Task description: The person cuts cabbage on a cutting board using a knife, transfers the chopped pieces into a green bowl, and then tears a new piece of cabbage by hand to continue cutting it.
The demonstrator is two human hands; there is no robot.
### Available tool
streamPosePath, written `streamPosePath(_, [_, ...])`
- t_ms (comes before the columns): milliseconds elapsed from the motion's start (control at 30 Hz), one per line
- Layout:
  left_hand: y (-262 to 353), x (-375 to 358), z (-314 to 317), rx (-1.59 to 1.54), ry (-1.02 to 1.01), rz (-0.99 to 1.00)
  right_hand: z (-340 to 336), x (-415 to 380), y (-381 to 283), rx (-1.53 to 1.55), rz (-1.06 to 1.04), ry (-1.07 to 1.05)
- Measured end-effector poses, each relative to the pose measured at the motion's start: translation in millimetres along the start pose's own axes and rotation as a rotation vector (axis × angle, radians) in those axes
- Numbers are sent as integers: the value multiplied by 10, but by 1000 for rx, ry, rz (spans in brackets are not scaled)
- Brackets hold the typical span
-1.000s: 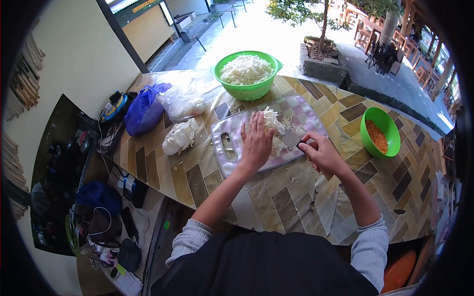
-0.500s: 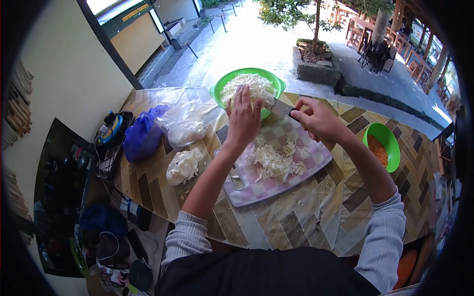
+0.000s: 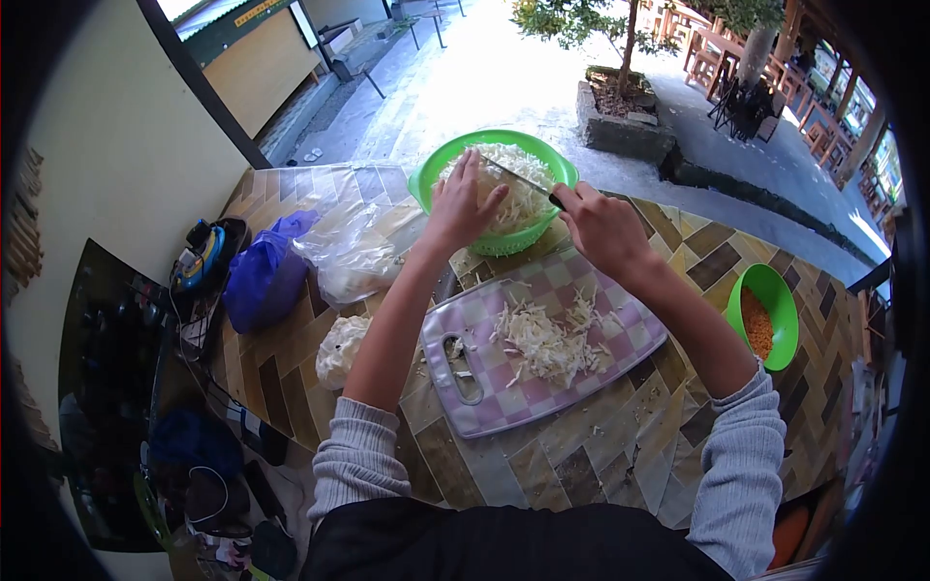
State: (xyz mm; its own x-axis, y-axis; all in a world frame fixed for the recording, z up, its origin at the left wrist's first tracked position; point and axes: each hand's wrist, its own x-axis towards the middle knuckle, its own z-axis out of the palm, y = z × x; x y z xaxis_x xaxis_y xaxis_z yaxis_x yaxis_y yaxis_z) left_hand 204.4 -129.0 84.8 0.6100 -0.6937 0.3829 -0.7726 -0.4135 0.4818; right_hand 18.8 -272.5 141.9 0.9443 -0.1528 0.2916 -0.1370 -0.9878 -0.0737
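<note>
- The black handle of a knife (image 3: 520,178) is held by the right hand (image 3: 603,225), its grip closed; the blade is pointed toward ten o'clock, over the green colander (image 3: 513,242).
- The left hand (image 3: 462,208) is spread open at the colander's nine o'clock side, and nothing is seen to be gripped; whether the shreds are touched cannot be told.
- The colander is heaped with white shreds (image 3: 523,205) and is set between eleven and twelve o'clock from the checkered cutting board (image 3: 484,414).
- A loose pile (image 3: 550,339) of pale shreds is borne by the board.
- Orange bits (image 3: 756,324) are held in a green bowl (image 3: 788,320) at three o'clock.
- A white chunk (image 3: 341,353) is placed at nine o'clock on the patterned surface (image 3: 581,474).
</note>
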Motion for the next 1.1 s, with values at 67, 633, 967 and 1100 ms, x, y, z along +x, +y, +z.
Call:
streamPosePath(67, [59, -4, 24, -32, 97, 34, -122, -21, 5, 105, 61, 19])
streamPosePath(633, [229, -982, -664, -140, 65, 100, -585, -975, 75, 585, 21, 120])
streamPosePath(967, [-6, -2011, -216, -108, -247, -80, -236, -1619, 127, 590, -9, -98])
streamPosePath(1100, [100, -2010, -172, -211, -203, -157, -266, -1589, 26, 595, -22, -100])
